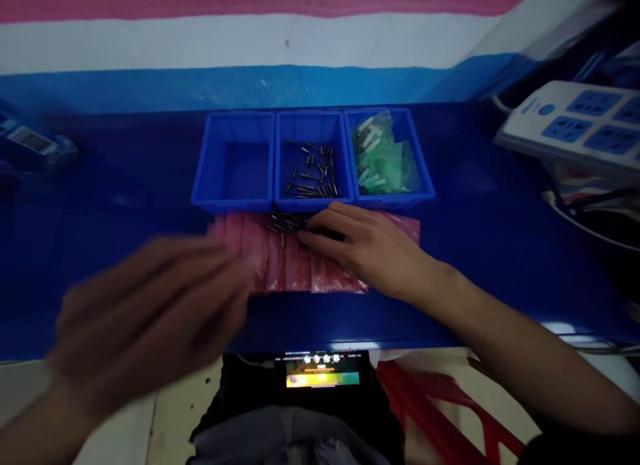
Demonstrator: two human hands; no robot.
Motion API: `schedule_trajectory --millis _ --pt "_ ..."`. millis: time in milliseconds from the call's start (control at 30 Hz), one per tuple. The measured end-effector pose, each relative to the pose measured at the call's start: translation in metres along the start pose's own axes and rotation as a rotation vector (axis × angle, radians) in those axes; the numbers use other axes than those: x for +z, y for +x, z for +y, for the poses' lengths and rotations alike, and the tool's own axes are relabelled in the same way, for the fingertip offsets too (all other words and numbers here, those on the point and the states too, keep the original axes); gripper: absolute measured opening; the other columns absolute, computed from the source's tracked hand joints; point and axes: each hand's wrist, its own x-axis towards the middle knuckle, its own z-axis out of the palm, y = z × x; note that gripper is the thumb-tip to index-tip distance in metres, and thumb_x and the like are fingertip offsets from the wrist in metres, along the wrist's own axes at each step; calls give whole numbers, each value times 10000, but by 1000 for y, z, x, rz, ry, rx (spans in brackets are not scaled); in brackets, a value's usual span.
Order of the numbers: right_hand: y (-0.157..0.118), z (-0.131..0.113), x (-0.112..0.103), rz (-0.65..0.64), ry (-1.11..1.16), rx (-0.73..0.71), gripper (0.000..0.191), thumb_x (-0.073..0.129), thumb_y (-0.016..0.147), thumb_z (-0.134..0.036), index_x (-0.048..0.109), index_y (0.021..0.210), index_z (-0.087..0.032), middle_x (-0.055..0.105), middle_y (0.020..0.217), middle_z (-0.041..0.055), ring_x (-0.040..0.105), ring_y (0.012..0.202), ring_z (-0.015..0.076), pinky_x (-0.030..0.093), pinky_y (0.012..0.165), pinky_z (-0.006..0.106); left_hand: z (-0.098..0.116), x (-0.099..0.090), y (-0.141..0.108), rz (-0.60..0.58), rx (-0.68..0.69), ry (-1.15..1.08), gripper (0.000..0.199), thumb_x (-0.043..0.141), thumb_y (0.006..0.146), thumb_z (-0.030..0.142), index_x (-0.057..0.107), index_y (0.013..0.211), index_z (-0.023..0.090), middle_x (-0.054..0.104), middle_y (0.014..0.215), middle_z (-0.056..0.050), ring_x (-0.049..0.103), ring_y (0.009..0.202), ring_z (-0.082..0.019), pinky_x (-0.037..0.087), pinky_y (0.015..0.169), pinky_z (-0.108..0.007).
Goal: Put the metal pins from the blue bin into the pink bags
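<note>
My right hand [373,251] rests over a row of overlapping red plastic bags [300,271], its fingers curled and pinched at a small pile of dark pop rivets [283,223] on top of them. Exactly how many rivets the fingertips hold is hidden. Left of the bags, my left hand [155,311] is in the air, smeared by motion, and its fingertips cannot be made out. Just behind the bags stands a blue middle bin [310,123] with more loose pop rivets [315,175] inside.
The left blue bin [240,125] and the right blue bin [425,178] flank the middle one; the right holds green plastic bags [393,161] with white pieces. A power strip [575,118] sits at the right. A lit phone [323,371] lies on my lap, beside a red stool [440,398].
</note>
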Motion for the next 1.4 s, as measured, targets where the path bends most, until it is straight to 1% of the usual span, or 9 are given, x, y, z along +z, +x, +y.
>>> schedule_trajectory --millis 133,233,467,600,733,833,1000,1200,1400 --pt "2 -1 -1 -48 -5 59 323 376 1054 -161 667 1186 -116 685 1089 116 620 948 211 546 802 352 -59 16 61 -79 114 223 376 677 942 275 638 1306 187 644 1376 -122 635 1211 -321 590 941 -488" --pt "5 -3 -3 -39 91 121 313 371 1067 -191 678 1095 -138 696 1056 94 622 922 193 529 798 340 -78 33 72 -171 252 249 399 602 999 412 602 1330 190 584 1461 -131 690 1150 -311 648 816 -461" --pt "8 -11 -13 368 264 407 76 635 977 -242 673 1031 -203 662 862 3 621 741 111 526 676 278 -71 62 45 2 150 200 462 677 963 264 559 1407 215 625 1430 -75 726 1095 -196 637 968 -346" --pt "8 -9 -20 641 401 520 168 742 860 -143 732 1010 -220 734 847 -13 653 719 129 524 627 307 -67 67 43 57 139 172 449 693 952 248 587 1386 204 654 1387 -88 742 1053 -185 637 959 -323" --pt "5 4 -22 538 252 537 285 648 930 -181 713 1196 -263 716 1279 37 698 1018 208 578 803 387 -65 64 43 -40 31 139 383 576 1026 304 558 1406 256 589 1471 -40 707 1156 -158 603 1018 -337" --pt "1 17 -22 442 -31 394 263 678 923 -254 731 1179 -222 733 1177 97 680 992 252 556 893 467 -64 63 42 -60 21 170 333 537 1044 330 586 1366 260 578 1483 -27 695 1183 -149 598 1015 -332" --pt "-7 28 -19 178 -36 266 276 629 973 -328 727 1185 -182 684 1240 160 671 958 247 574 805 431 -65 67 43 60 112 206 291 661 979 294 675 1253 196 675 1353 -104 728 1131 -176 624 957 -280" --pt "-12 35 -22 172 -12 183 146 617 981 -228 700 1101 -224 683 1188 100 661 885 169 568 740 331 -70 68 46 89 182 197 277 670 969 303 680 1215 177 700 1311 -100 757 982 -175 644 870 -291" --pt "-4 21 -21 327 -85 106 274 759 864 -207 713 1134 -219 700 1150 120 593 923 235 508 804 421 -70 66 46 76 173 172 269 629 990 290 671 1230 177 704 1303 -94 749 1009 -193 650 855 -324"
